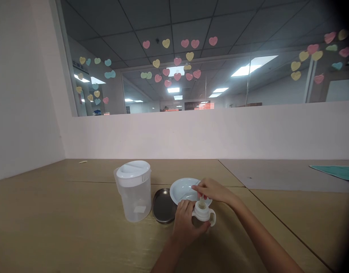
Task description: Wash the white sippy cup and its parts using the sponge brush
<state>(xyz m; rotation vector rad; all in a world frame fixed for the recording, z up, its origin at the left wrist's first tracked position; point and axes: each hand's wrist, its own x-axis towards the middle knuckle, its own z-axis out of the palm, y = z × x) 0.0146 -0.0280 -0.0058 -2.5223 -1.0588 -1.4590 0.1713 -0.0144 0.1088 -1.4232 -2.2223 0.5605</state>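
Observation:
My left hand (187, 222) is closed round a white bottle (202, 213) with side handles, holding it upright and uncapped just in front of the bowl. One looped handle shows on its right side. Above the bottle's mouth, the fingers of my right hand (212, 189) are pinched on a small translucent spoon-like piece (202, 201). Its lower end is at the opening, and my fingers partly cover it. Behind both hands is a white bowl (181, 185), its right part hidden by my right hand.
A clear pitcher (136, 203) with a white lid stands to the left. Between it and the bowl lies a dark metal tray (163, 206). A teal cloth or mat (337, 172) lies at the far right of the table (77, 227). A wall with a window closes off the back.

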